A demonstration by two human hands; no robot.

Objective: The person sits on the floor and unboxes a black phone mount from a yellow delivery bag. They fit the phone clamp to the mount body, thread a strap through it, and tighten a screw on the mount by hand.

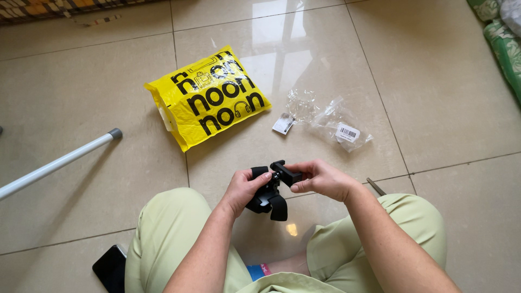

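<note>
I sit on a tiled floor with my knees apart in light green trousers. Both hands hold a small black plastic clamp-like holder (271, 196) above the floor between my knees. My left hand (242, 189) grips its left side and lower body, thumb on the padded arm. My right hand (320, 179) pinches the upper right end of the holder with fingertips. A padded black arm of the holder hangs down below my hands.
A yellow plastic mailing bag (209, 97) with black print lies ahead on the floor. Crumpled clear wrapping (331, 116) with a barcode sticker lies to its right. A white pole with grey tip (59, 161) lies left. A black phone (111, 266) rests by my left knee.
</note>
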